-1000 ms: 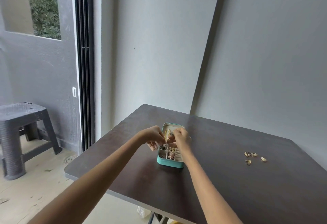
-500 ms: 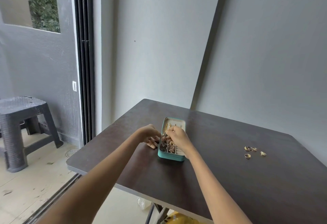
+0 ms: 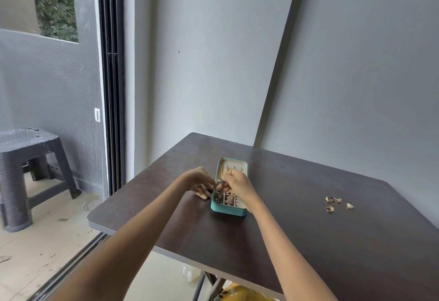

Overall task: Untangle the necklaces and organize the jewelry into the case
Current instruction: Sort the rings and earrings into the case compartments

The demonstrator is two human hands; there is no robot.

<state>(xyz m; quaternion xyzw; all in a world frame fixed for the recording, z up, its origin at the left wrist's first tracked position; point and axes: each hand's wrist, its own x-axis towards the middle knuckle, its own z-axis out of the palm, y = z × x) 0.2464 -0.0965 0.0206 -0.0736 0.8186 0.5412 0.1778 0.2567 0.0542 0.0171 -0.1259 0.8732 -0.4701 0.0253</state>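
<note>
An open teal jewelry case [image 3: 228, 211] lies on the dark table [image 3: 308, 241], its compartments holding small gold and dark pieces. Over the case's middle both hands meet on a small tangle of necklace chain [image 3: 221, 183]. My left hand [image 3: 198, 180] pinches the chain from the left, its lower fingers resting on the table beside the case. My right hand [image 3: 235, 182] pinches the same tangle from the right, fingers curled, hiding part of the case. A gold chain [image 3: 222, 170] lies in the case's far section. Several gold rings [image 3: 337, 203] sit loose on the table to the right.
The table's left edge [image 3: 133, 189] runs close to a sliding door track. A dark plastic stool [image 3: 26, 158] stands on the floor at left. Grey walls close the back and right. Something yellow [image 3: 240, 294] shows under the table.
Both hands have lowered slightly toward the case's middle compartments and still work the same tangle. The view has shifted a little; the rings have not moved.
</note>
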